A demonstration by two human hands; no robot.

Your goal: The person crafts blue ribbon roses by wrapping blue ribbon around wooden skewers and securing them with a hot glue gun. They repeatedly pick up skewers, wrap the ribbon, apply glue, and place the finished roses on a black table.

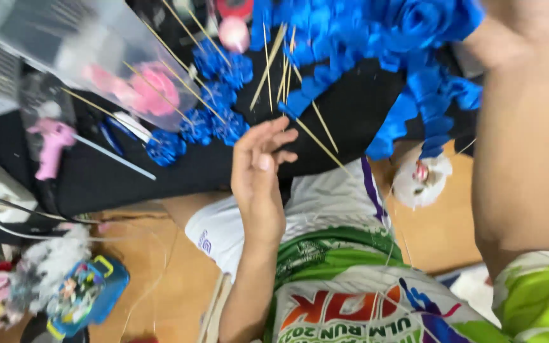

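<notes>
At nine o'clock a pink glue gun (51, 147) lies untouched on the black cloth (160, 171). Toward twelve, we count several finished blue ribbon roses (214, 95) on thin sticks (185, 82), with pink ones under a clear plastic cover (84, 44). At centre our left hand (258, 171) is open, fingers loosely curled, grasping nothing. At one o'clock loose blue ribbon (414, 95) remains unrolled, so we judge work half done. Our right hand (509, 38) is blurred at the roses; grip unclear

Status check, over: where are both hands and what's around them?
Left hand open, fingers spread, empty, over black cloth. Right hand blurred at blue ribbon roses; grip unclear. Wooden skewers beside left fingers.
</notes>
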